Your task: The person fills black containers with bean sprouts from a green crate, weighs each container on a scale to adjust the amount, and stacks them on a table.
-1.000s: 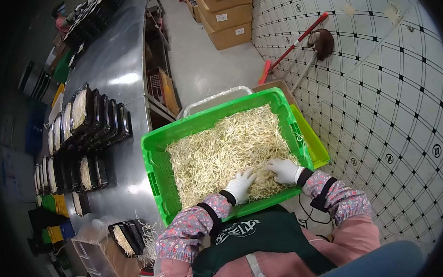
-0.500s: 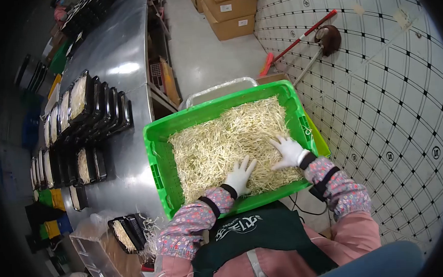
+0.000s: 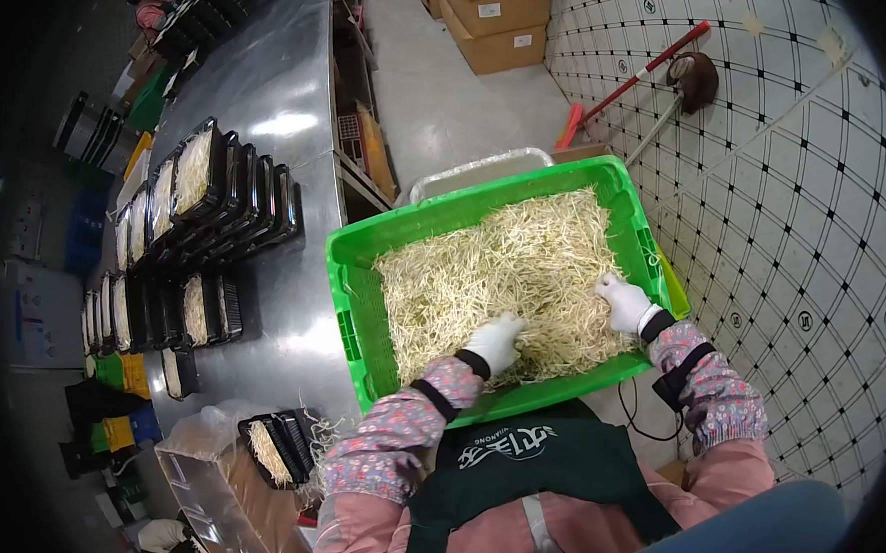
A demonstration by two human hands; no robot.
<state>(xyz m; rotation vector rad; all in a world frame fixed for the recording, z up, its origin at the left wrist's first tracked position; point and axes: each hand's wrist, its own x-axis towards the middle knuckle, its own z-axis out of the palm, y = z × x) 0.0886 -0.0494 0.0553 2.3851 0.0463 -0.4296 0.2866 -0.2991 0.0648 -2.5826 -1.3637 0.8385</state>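
Observation:
Pale bean sprouts [image 3: 492,264] fill a green plastic crate [image 3: 361,239] in front of my body. My left hand [image 3: 497,344], in a white glove, is closed at the near side of the heap, its fingertips curled into the sprouts and a little blurred. Over by the crate's right wall, my right hand [image 3: 625,303], also gloved in white, has its fingers curled around sprouts at the edge of the pile. How much each hand grips is partly hidden by the gloves.
A steel table [image 3: 289,199] on the left carries stacked black trays [image 3: 248,192] of sprouts. One black tray [image 3: 270,451] sits on a box at lower left. Cardboard boxes [image 3: 500,28] stand ahead; a red-handled tool [image 3: 643,74] leans at the patterned wall. Other people are partly visible at the left.
Both hands have gone from spread fingers to curled ones in the sprouts. My right hand has moved toward the crate's right wall. The whole view has shifted, placing the crate further right.

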